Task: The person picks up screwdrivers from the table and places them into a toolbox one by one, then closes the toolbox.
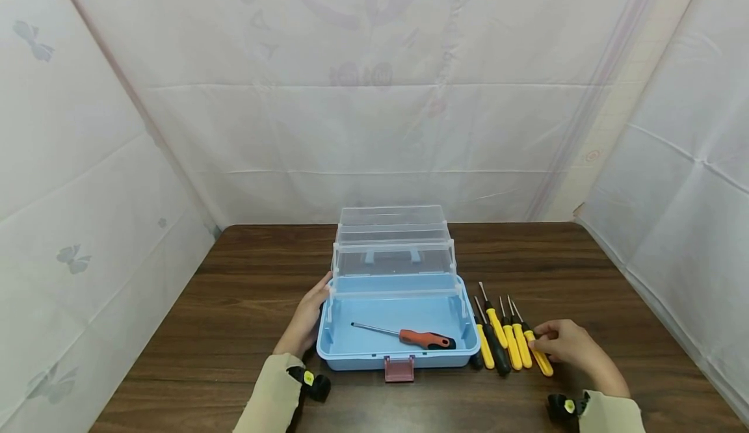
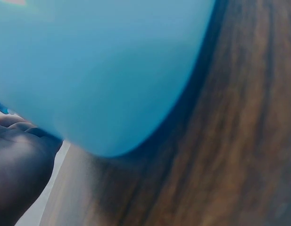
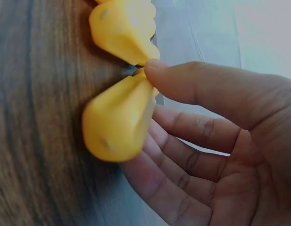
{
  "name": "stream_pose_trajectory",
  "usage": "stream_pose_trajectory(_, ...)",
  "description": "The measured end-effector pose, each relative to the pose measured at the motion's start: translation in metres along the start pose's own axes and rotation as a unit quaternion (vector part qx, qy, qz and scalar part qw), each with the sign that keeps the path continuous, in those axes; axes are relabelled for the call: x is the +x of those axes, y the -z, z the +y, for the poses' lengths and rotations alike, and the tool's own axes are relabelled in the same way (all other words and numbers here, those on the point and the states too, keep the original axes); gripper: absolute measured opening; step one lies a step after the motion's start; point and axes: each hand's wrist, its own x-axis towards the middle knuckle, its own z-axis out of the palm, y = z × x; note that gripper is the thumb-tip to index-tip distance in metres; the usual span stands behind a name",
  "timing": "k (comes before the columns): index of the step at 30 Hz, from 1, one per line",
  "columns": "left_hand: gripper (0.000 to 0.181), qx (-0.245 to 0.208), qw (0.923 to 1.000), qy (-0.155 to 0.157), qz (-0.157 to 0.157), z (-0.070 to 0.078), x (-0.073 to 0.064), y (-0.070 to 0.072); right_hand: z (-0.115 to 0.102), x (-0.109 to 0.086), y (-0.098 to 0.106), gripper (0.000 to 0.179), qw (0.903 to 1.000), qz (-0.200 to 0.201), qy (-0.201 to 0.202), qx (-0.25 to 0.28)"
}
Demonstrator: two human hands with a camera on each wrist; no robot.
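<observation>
A light blue toolbox (image 1: 351, 359) stands with its clear tiered lid (image 1: 393, 259) raised. Inside it lies a screwdriver with an orange-red and black handle (image 1: 422, 339). My left hand (image 1: 304, 321) rests along the box's left side, fingers reaching toward the back; in the left wrist view the blue wall (image 2: 112, 84) hides most of the fingers. To the right of the box, my right hand (image 1: 572, 345) pinches the handle of the rightmost yellow-and-black screwdriver (image 1: 545, 363). In the right wrist view the thumb is against that yellow handle (image 3: 118, 125), the other fingers curled on its far side.
Several more screwdrivers (image 1: 510, 345) with yellow or black handles lie side by side between the box and my right hand, tips pointing away. A pink latch (image 1: 399, 369) hangs at the box's front. White sheeting (image 1: 409, 127) surrounds the dark wooden table (image 1: 246, 290) behind and at both sides.
</observation>
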Motion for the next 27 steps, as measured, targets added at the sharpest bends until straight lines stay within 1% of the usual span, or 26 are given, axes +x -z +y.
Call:
stream_pose_trajectory(4, 0.054, -0.005, 1.0000, -0.007, -0.002, -0.0009, 0.0002, -0.0002, -0.0002, 0.0003, -0.0005, 0.049, 1.0000, 0.002, 0.003, -0.002)
stream_pose_trajectory(9, 0.053, -0.009, 0.9999, -0.007, 0.000, -0.0010, -0.0003, -0.0008, -0.0004, 0.0009, -0.0011, 0.047, 0.9999, 0.007, -0.002, -0.008)
stream_pose_trajectory(19, 0.055, -0.008, 0.9999, -0.009, -0.003, 0.0005, 0.0005, -0.0010, -0.0016, 0.0005, 0.0005, 0.044, 0.9999, 0.001, 0.003, -0.015)
stream_pose_trajectory(27, 0.054, -0.008, 0.9999, -0.009, -0.005, 0.0011, 0.0008, -0.0008, -0.0015, 0.0022, -0.0021, 0.036, 0.9997, 0.016, -0.001, -0.017)
